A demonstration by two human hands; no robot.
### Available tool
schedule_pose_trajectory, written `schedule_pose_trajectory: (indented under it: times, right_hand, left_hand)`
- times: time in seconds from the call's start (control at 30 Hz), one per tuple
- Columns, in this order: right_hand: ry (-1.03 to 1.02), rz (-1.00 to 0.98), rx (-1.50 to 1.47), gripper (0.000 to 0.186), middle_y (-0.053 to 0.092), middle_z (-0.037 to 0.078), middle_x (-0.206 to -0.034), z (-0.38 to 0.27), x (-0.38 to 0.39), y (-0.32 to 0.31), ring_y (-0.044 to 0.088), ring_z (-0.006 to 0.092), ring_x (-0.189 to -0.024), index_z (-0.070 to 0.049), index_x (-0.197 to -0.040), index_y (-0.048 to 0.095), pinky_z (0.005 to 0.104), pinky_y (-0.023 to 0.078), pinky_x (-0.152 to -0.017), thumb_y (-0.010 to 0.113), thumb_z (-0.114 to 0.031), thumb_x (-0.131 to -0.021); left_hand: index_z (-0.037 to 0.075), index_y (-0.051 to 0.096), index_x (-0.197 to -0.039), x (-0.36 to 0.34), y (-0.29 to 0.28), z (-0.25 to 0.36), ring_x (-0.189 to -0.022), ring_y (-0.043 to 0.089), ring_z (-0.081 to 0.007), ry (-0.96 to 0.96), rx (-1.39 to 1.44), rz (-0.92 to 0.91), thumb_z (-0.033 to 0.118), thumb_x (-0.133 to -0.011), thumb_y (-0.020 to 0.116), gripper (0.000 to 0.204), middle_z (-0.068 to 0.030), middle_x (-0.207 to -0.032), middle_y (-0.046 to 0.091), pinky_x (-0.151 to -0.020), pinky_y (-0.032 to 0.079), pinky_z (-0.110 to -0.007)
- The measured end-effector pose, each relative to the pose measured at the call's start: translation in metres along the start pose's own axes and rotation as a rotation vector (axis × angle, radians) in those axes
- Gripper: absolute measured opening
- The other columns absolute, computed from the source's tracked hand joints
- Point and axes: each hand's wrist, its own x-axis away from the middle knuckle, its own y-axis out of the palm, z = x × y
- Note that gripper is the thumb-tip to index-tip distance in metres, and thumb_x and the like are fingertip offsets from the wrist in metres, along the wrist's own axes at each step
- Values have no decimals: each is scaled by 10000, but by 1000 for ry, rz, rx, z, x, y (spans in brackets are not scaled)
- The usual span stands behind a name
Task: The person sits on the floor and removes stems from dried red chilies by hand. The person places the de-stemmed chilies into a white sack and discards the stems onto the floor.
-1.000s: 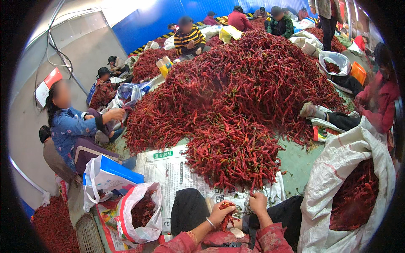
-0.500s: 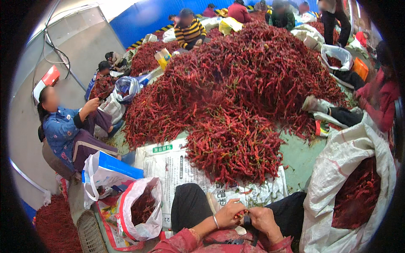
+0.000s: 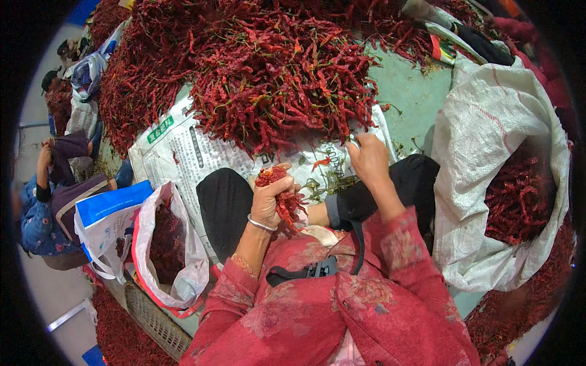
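Note:
My left hand (image 3: 272, 200) is closed round a bunch of dried red chillies (image 3: 290, 208), which stick out above and below the fist, over my lap. Reaching forward, my right hand (image 3: 370, 160) is at the near edge of a heap of red chillies (image 3: 278, 79). Its thumb and fingertips are pinched together; whatever is between them is too small to make out. Beneath the heap lies a white printed sack (image 3: 177, 146), spread flat. Loose green stems (image 3: 332, 183) and a single orange-red chilli (image 3: 321, 163) lie on it between my hands.
At my right stands a big white woven sack (image 3: 467, 134) with chillies inside. To my left are an open white-and-red bag (image 3: 195, 256) of chillies, a blue-and-white bag (image 3: 116, 204) and a woven basket (image 3: 155, 323). A person in blue (image 3: 46, 213) sits farther left.
The view has tilted down toward my lap. My right hand has left my left hand and moved forward to the heap's edge. The left fist now shows a fuller bunch of chillies.

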Motion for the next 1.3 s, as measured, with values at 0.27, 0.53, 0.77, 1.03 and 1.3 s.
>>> schedule_pose_trajectory:
  times: [0.27,0.53,0.77,1.03,1.3]
  right_hand:
    - [86,-95,-170,222,565,241,-662,5,16,10,575,440,-687,10,-690,562,514,436,-616,604,-177,-801]
    - [-129,-231,-189,158,519,219,-584,-27,101,-42,570,410,-596,1,-755,554,434,421,-494,589,-126,-842]
    - [55,-1091,-1199,127,540,82,-547,-22,90,-79,501,128,-455,25,-782,637,287,368,-437,594,-84,-832]
    - [-76,-270,-251,306,629,213,-748,-10,24,-22,601,332,-656,39,-840,652,409,468,-618,645,-256,-760]
    - [173,-439,-406,266,584,130,-584,-14,7,25,563,235,-531,24,-710,601,365,434,-533,613,-231,-786]
  left_hand:
    - [-27,587,-992,7,2,-6,-701,649,-176,-58,-186,37,54,-829,623,186,-63,-743,614,-619,574,-333]
    - [18,594,-920,30,48,-5,-937,639,-306,1012,-1359,-532,11,-759,662,175,-156,-982,625,-759,492,-315]
    - [5,584,-917,40,30,-2,-753,621,-224,419,-1036,-671,26,-809,642,125,-114,-834,610,-687,479,-283]
    - [1,530,-1136,15,11,5,-678,619,-137,111,-172,2,-9,-780,682,388,-50,-816,603,-622,521,-259]
    - [-15,609,-952,-3,2,-5,-732,658,-210,-99,21,133,73,-842,634,142,-73,-813,634,-681,567,-331]
